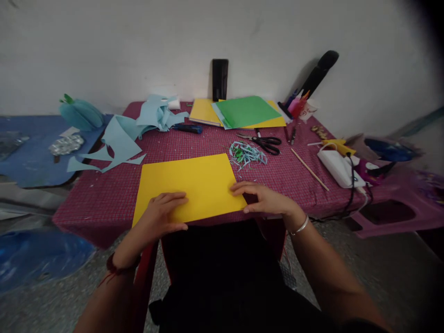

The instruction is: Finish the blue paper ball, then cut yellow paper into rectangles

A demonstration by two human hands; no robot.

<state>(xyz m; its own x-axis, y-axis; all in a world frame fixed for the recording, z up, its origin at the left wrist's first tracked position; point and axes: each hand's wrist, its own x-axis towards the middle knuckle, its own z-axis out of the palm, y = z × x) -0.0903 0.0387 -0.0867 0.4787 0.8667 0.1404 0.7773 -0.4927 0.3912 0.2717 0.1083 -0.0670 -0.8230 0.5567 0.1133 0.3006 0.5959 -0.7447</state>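
Observation:
A sheet of yellow paper lies on the table in front of me, its near edge along the table's front edge. My left hand rests on its lower left part, fingers stretched out flat and thumb at the near edge. At the sheet's right edge, my right hand touches the paper with its fingertips, and its thumb is apart from the fingers near the corner. Just beyond the sheet are a heap of thin blue and green paper shreds and black-handled scissors.
Cut light-blue paper and a dark blue utility knife lie at the back left. Green paper tops more sheets by the wall, near an upright phone. To the right are a wooden stick and a white power strip with cables.

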